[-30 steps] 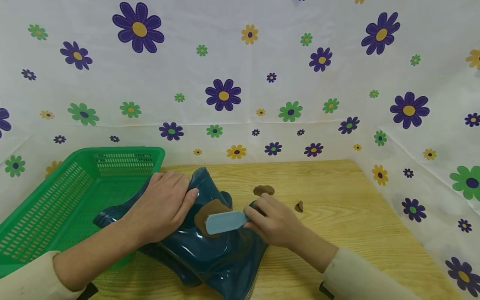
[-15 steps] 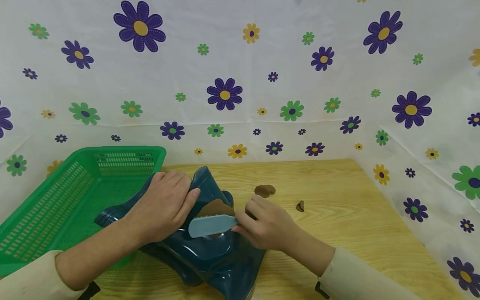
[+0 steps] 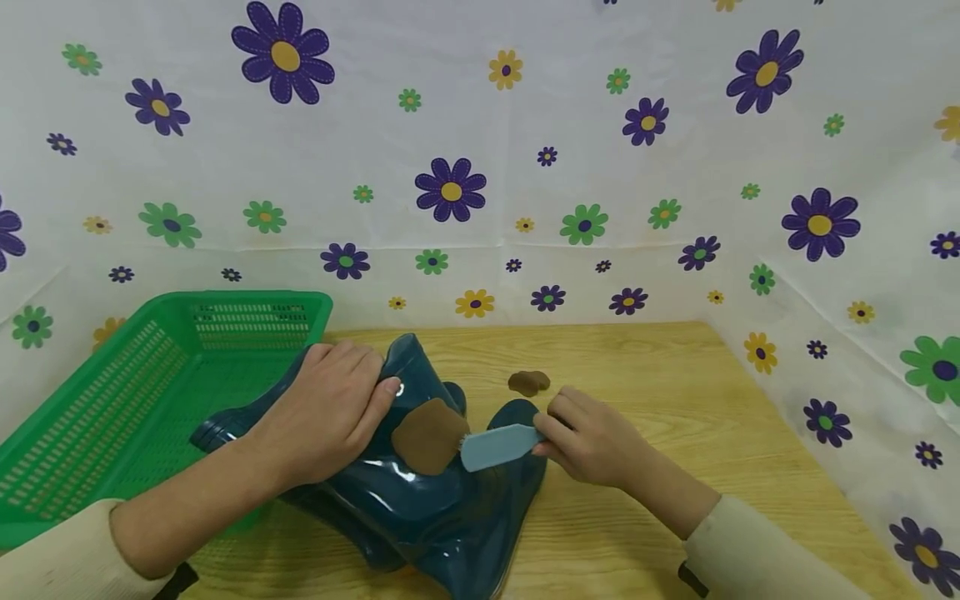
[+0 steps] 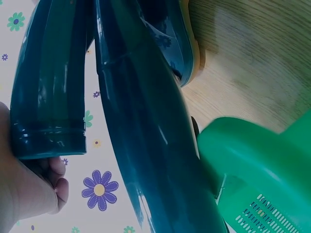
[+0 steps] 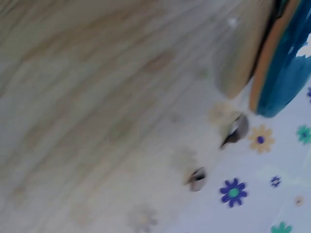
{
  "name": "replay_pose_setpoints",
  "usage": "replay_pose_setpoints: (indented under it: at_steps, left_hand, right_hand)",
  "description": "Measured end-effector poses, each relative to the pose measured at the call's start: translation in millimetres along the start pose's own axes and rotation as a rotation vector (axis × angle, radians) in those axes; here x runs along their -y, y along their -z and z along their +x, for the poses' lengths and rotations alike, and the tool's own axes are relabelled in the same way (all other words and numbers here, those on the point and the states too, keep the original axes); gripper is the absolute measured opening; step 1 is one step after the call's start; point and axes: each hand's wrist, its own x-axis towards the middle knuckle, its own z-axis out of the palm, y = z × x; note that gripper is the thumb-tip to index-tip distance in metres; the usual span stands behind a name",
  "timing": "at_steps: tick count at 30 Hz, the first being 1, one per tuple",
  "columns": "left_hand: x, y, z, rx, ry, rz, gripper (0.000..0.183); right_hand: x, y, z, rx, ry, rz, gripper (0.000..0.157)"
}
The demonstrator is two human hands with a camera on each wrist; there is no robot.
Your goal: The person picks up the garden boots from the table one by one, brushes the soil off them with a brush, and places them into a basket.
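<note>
Left hand (image 3: 330, 408) grips the boots (image 3: 442, 508) by a shaft, just left of the frame's centre, its fingers curled at the rim in the left wrist view; the right hand (image 3: 592, 437) pinches the handle of a pale blue brush (image 3: 495, 447). Dark blue-green and glossy, the boots lie low in the middle of the head view, with a rounded brown patch (image 3: 430, 437) on the upper one. Half a second ago the brush lay across that patch; it has now slid right, bristles at the patch's right edge, so the whole patch shows, still on the boot. Whether they touch it I cannot tell.

Outward, a green basket (image 3: 321, 317) fills the lower left, partly hidden by the left forearm (image 3: 195, 500). Brown scraps (image 3: 529, 382) lie on the wooden table (image 3: 637, 358): two show in the blurred right wrist view, one in the head view, where the right hand blocks some of the table. Flowered cloth (image 3: 510, 200) hangs behind.
</note>
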Motion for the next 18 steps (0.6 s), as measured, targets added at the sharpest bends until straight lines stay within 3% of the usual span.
replay_pose_setpoints:
  at_steps: [7,18]
  left_hand:
    - [-0.2,-0.1,0.5,-0.022,-0.016,-0.005,0.025]
    - [0.4,-1.0,0.6,-0.015,-0.010,-0.011,0.025]
  right_hand:
    - [-10.7,-11.2,-14.0,0.033,-0.083,0.056,0.047]
    - [-8.2,-30.3,1.4,0.013,-0.063,0.107,0.047]
